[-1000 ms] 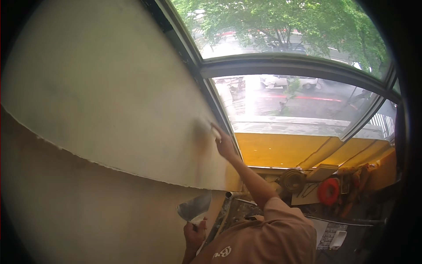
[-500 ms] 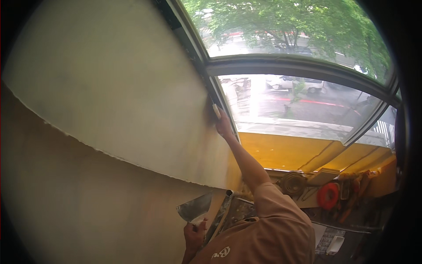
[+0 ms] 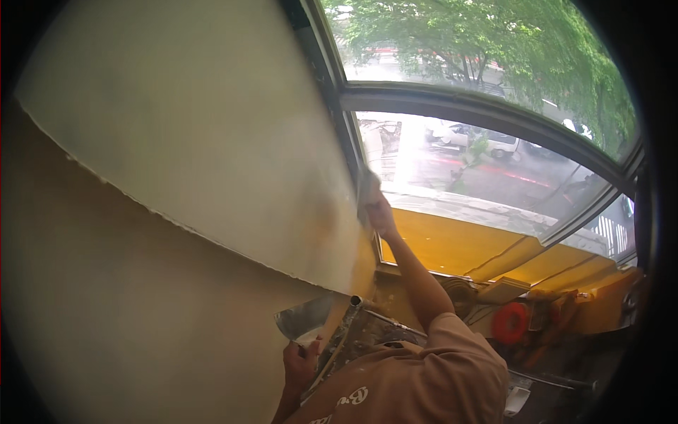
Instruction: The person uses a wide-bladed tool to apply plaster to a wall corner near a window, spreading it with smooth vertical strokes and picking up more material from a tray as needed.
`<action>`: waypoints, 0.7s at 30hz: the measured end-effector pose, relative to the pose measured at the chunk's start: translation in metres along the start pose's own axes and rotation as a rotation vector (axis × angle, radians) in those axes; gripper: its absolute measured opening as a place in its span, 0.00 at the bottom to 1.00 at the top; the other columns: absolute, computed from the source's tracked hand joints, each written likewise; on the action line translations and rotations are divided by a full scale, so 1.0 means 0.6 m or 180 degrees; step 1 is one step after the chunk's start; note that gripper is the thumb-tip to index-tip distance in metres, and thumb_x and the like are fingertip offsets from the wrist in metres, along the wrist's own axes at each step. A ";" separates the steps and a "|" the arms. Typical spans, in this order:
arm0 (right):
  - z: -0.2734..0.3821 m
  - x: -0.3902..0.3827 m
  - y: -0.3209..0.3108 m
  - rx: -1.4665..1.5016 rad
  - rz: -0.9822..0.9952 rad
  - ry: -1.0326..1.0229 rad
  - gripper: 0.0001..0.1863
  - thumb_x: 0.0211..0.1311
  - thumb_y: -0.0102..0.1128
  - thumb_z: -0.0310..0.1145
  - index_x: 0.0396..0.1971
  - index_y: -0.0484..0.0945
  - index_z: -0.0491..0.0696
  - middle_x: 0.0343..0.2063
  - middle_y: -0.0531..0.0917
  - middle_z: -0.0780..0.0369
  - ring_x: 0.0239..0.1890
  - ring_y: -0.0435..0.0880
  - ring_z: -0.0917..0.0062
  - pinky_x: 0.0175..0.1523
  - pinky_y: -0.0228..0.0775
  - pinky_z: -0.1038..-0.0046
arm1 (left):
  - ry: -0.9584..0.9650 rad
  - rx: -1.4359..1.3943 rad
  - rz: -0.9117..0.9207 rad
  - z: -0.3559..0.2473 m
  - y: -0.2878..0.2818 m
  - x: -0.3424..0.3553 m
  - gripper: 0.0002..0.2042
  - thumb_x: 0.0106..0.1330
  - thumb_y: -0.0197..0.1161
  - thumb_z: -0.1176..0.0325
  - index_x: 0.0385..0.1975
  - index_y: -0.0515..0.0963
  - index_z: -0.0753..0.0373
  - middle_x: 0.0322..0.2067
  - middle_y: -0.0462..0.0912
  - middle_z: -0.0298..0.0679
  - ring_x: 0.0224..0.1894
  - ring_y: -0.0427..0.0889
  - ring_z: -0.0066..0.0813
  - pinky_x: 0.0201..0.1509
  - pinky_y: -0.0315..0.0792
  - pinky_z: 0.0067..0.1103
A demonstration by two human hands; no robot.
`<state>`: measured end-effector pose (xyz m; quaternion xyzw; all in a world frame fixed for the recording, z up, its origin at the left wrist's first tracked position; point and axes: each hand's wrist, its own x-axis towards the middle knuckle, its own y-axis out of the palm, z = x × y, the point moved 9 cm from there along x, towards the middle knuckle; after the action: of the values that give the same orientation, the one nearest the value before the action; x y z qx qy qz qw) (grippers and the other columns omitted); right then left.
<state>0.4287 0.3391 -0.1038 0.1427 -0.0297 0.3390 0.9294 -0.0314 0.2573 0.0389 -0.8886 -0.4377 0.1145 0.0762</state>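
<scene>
My left hand [image 3: 300,364], low in the middle, is closed round the handle of a wide putty knife [image 3: 304,318]. Its broad grey blade points upward, in front of the lower brownish wall. With the arm stretched out, my right hand [image 3: 382,218] grips a second tool, apparently a putty knife [image 3: 367,189], smeared by motion. That tool is at the edge where the pale wall surface [image 3: 212,141] meets the dark window frame [image 3: 347,152]. Whether its blade touches the wall, I cannot tell. Brownish, darker patches show on the wall beside it.
Beyond the window glass are a tree and parked vehicles. A yellow panel [image 3: 452,240] lies below the window. A metal pole [image 3: 355,302] stands close to my body. To the right are an orange-red ring [image 3: 509,322] and assorted tools and materials.
My right hand has moved down and a little right along the window edge, its tool now turned and blurred. My left hand has shifted slightly left with its putty knife. The view has shifted.
</scene>
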 end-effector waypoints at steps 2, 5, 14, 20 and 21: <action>-0.120 0.031 -0.072 0.0096 -0.0017 0.0462 0.18 0.57 0.58 0.30 0.48 0.79 0.42 0.35 0.85 0.58 0.37 0.83 0.73 0.39 0.75 0.66 | -0.0043 0.0039 0.0121 0.011 0.008 0.009 0.06 0.71 0.59 0.77 0.45 0.77 0.70 0.39 0.85 0.40 0.29 0.78 0.18 0.33 0.73 0.18; -0.190 0.031 -0.026 0.0374 0.0406 0.1360 0.18 0.57 0.59 0.33 0.47 0.79 0.44 0.36 0.84 0.60 0.37 0.83 0.69 0.39 0.75 0.66 | -0.0161 -0.0190 0.0032 0.029 0.007 0.010 0.06 0.71 0.59 0.77 0.44 0.77 0.70 0.38 0.85 0.39 0.29 0.78 0.18 0.33 0.73 0.18; -0.197 0.090 0.065 0.0144 0.0547 0.1571 0.17 0.59 0.59 0.35 0.45 0.80 0.42 0.35 0.83 0.58 0.36 0.86 0.66 0.36 0.81 0.62 | -0.0142 -0.0273 0.0258 0.030 0.030 -0.005 0.07 0.71 0.61 0.76 0.45 0.78 0.68 0.38 0.85 0.37 0.29 0.78 0.17 0.34 0.74 0.18; -0.084 0.121 0.089 -0.0080 0.0703 0.1228 0.19 0.62 0.57 0.35 0.46 0.77 0.35 0.36 0.84 0.55 0.33 0.86 0.64 0.33 0.82 0.62 | -0.0288 -0.0382 0.0281 0.059 0.025 -0.011 0.07 0.70 0.63 0.75 0.44 0.79 0.67 0.35 0.86 0.35 0.29 0.78 0.16 0.33 0.74 0.18; -0.057 0.130 0.091 -0.0325 0.0677 0.1161 0.20 0.64 0.57 0.35 0.46 0.77 0.33 0.36 0.84 0.53 0.33 0.86 0.63 0.34 0.83 0.61 | -0.0260 -0.0383 0.0298 0.048 0.025 -0.009 0.07 0.70 0.63 0.75 0.44 0.79 0.67 0.35 0.86 0.35 0.29 0.78 0.16 0.33 0.74 0.18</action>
<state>0.4523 0.4372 -0.1112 0.0278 0.1069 0.4534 0.8844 -0.0309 0.2448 0.0085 -0.9056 -0.4045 0.1276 -0.0008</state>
